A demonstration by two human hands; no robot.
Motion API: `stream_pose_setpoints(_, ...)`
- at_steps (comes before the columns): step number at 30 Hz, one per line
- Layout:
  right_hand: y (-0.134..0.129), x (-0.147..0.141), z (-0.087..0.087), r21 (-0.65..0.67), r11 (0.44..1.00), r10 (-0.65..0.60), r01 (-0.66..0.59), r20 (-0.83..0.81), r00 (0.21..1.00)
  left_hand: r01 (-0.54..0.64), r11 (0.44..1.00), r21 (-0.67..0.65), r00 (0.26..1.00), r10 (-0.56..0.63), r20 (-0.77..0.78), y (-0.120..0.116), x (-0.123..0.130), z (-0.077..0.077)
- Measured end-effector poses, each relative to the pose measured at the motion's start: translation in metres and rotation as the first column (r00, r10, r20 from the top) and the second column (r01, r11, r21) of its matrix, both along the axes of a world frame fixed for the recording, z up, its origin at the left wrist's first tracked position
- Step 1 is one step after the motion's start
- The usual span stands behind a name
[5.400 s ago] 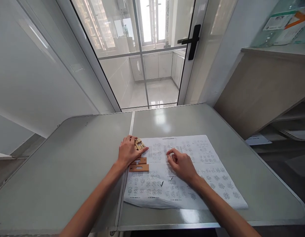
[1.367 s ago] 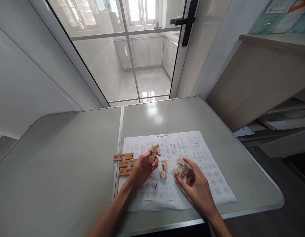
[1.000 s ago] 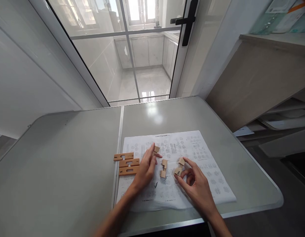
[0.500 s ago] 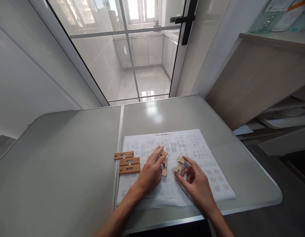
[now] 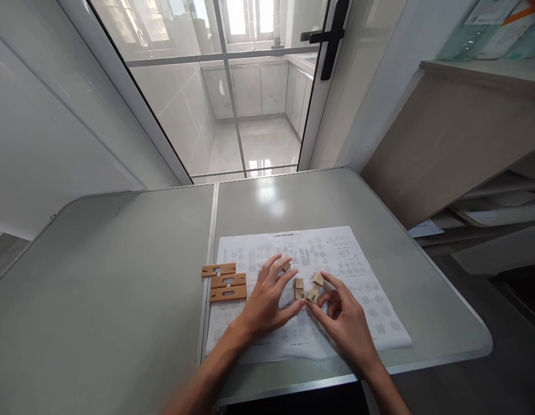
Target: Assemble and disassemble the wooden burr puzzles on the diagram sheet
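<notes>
Between the thumb and fingertips of my right hand is a pale notched wooden puzzle piece marked 3. My left hand has its fingers spread above the paper, its thumb tip close to another notched wooden puzzle piece. I cannot tell whether the thumb touches it. This second piece stands just left of the held one, its lower end partly hidden by the thumb. Beneath the left fingers shows a small part of a further wooden piece, mostly covered.
A printed sheet with rows of small block diagrams lies under both hands on the grey table. Three darker slotted wooden pieces lie along the sheet's left edge. Behind stands a glass door; a shelf unit is at the right.
The second notched piece has shifted right, towards the one in my right hand. My left hand has spread, with its thumb now stretched out to the right. My right hand stays nearly still.
</notes>
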State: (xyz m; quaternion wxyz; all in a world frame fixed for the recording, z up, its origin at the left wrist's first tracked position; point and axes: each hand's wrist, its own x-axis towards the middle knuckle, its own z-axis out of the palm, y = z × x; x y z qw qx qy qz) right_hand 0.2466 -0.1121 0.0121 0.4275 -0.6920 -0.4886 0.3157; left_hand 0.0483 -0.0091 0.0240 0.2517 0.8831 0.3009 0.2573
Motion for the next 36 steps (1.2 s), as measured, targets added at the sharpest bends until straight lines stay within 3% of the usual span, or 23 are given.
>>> stream_pose_setpoints(4,0.0,0.0,0.0,0.001,1.0,-0.002,0.002,-0.004,1.0,0.073,0.997,-0.001,0.996,-0.073,-0.048,-0.001,-0.002,0.003)
stream_pose_setpoints(8,0.0,0.0,0.0,0.006,1.0,-0.013,0.013,-0.007,1.0,0.066,0.997,0.028,0.995,-0.064,-0.073,-0.001,-0.002,0.0)
stream_pose_setpoints(13,0.0,0.0,0.0,0.017,1.0,-0.011,0.012,-0.034,0.999,0.026,0.999,0.048,0.999,-0.027,0.037,-0.001,-0.001,-0.003)
stream_pose_setpoints(17,0.0,0.001,0.002,0.028,1.0,0.003,-0.001,-0.053,0.999,0.058,0.998,-0.008,0.988,-0.056,0.141,-0.002,-0.002,-0.001)
stream_pose_setpoints(24,0.003,-0.016,0.019,0.063,0.997,0.044,-0.035,-0.139,0.989,0.051,0.999,0.011,0.983,-0.052,0.174,-0.005,-0.003,-0.003)
stream_pose_setpoints(29,0.008,-0.035,0.029,0.117,0.993,-0.013,0.016,-0.03,0.999,-0.012,0.999,0.042,0.978,0.003,0.208,-0.006,-0.004,-0.008)
stream_pose_setpoints(36,0.011,-0.05,0.028,0.156,0.984,-0.117,0.092,0.159,0.98,-0.093,0.994,0.062,0.976,0.079,0.201,-0.008,-0.002,-0.008)
